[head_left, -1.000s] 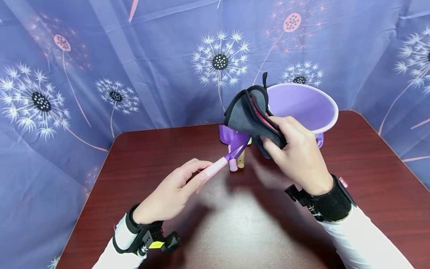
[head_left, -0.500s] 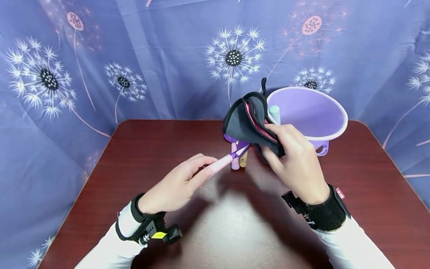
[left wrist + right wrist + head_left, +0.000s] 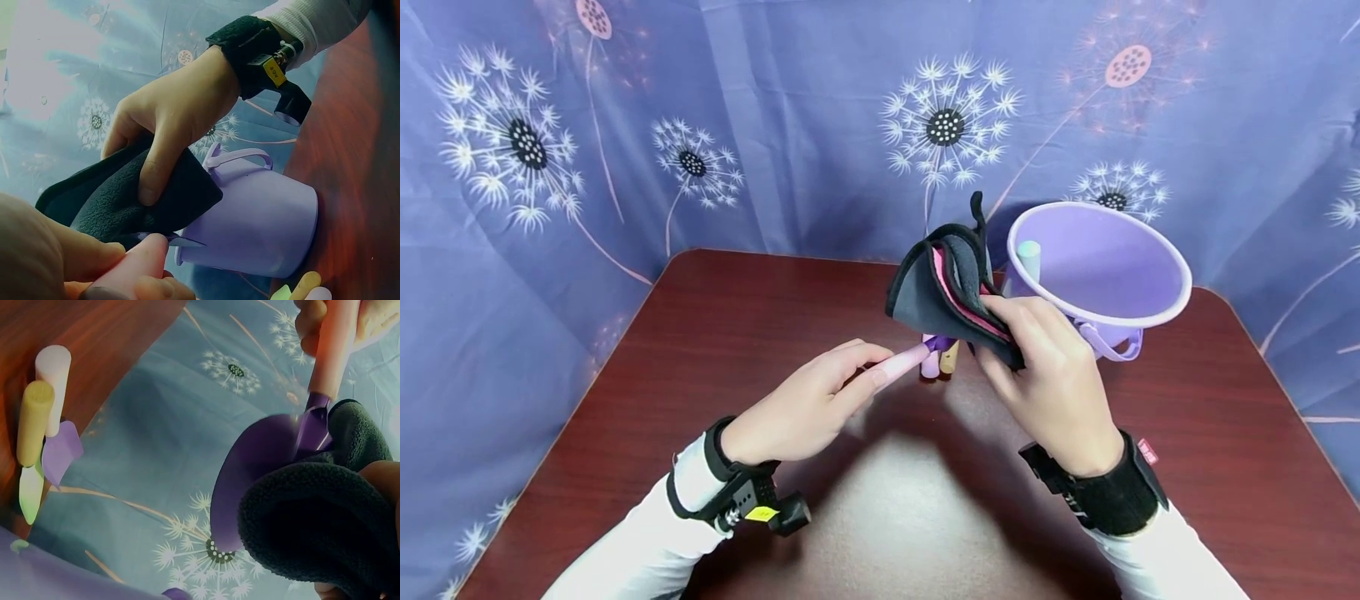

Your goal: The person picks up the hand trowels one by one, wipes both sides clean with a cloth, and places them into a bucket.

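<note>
My left hand (image 3: 812, 404) holds the pink handle of a toy hand trowel (image 3: 902, 364). In the right wrist view its wide purple blade (image 3: 250, 462) shows beside a fold of dark fleecy cloth (image 3: 269, 494). My right hand (image 3: 1052, 383) grips that folded grey cloth (image 3: 917, 296), which has black edging and pink inner layers. The cloth lies over the blade; in the head view it hides all but the purple neck. Thumb and fingers of the right hand press on the cloth from both sides, as the left wrist view shows.
A lilac bucket (image 3: 1097, 312) stands behind my right hand, a pale teal handle (image 3: 1030, 260) sticking up inside it. On the brown table (image 3: 752, 308) lie a purple-bladed shovel with a pink handle (image 3: 53, 387) and a green-bladed trowel with a yellow handle (image 3: 34, 425).
The cloth has slid down the blade toward the trowel's neck, covering more of it in the head view. The head view has shifted, and the teal handle in the bucket has come into sight.
</note>
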Demonstrator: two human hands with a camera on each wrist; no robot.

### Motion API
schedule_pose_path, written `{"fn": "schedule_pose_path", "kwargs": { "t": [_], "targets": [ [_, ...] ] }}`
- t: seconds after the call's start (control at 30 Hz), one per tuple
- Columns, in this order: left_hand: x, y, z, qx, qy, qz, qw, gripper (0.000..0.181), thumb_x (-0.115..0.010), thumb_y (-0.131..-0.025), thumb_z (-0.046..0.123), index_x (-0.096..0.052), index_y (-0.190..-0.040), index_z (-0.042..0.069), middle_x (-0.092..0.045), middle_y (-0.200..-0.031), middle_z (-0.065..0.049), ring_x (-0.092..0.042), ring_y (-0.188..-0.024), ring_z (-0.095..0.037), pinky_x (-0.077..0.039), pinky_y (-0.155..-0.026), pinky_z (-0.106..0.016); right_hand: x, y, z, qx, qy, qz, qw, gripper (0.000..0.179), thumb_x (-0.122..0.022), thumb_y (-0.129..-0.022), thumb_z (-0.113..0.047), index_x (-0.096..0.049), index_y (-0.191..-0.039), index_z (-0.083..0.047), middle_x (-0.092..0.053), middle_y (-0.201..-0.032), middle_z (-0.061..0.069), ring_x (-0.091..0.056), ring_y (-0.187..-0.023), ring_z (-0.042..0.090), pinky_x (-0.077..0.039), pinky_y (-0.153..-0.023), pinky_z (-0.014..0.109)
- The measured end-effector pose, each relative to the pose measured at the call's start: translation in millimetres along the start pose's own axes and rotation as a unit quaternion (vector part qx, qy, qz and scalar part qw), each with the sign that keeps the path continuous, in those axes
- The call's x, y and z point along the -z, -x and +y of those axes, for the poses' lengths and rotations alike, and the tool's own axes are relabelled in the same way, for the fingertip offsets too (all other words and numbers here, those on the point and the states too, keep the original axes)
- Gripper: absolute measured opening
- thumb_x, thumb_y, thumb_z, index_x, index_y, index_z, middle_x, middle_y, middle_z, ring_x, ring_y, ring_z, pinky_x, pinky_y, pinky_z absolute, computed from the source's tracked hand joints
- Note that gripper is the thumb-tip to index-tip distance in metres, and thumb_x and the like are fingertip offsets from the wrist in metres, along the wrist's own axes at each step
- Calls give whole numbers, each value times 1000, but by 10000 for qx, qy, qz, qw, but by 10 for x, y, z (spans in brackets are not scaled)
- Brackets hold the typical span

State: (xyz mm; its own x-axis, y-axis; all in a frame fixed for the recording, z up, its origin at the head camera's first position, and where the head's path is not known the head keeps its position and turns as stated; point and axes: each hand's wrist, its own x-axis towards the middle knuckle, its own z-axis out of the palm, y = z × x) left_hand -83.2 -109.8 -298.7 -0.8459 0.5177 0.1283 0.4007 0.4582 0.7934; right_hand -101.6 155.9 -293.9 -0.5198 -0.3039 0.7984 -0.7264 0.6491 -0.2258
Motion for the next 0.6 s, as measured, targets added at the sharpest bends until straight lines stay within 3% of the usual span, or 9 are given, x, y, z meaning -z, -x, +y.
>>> {"fn": "schedule_pose_path", "kwargs": {
  "t": [0.27,0.4,0.5,0.6],
  "targets": [
    [-6,-22,-4,226,371,-110,9990,20,-47,-105,42,-61,-107,27,-52,-72,2,-52,-61,-10,-47,-62,-30,-51,25,-79,139,-108,-10,9998,38,-67,-85,-8,-66,-122,-1,-67,-109,10,-61,-101,27,-45,-93,37],
    [5,-13,-16,56,589,-161,9981,20,-48,-106,35,-60,-117,24,-51,-72,0,-50,-59,-13,-45,-57,-30,-65,23,-112,246,-210,-27,9995,38,-67,-84,-6,-67,-121,0,-67,-110,11,-61,-99,27,-45,-92,36],
    [27,-7,-21,106,887,-277,9956,24,-47,-107,30,-58,-126,20,-51,-74,-2,-48,-56,-15,-44,-53,-30,-72,13,-132,355,-281,-14,9990,38,-67,-83,-6,-67,-120,0,-67,-108,11,-61,-98,27,-46,-90,36],
    [55,-4,-28,205,1152,-357,9925,22,-46,-107,27,-58,-124,18,-50,-72,-4,-46,-57,-15,-42,-53,-29,-71,-5,-146,502,-328,21,9982,37,-67,-82,-6,-68,-119,1,-67,-106,11,-61,-96,27,-47,-88,37]
  ]
}}
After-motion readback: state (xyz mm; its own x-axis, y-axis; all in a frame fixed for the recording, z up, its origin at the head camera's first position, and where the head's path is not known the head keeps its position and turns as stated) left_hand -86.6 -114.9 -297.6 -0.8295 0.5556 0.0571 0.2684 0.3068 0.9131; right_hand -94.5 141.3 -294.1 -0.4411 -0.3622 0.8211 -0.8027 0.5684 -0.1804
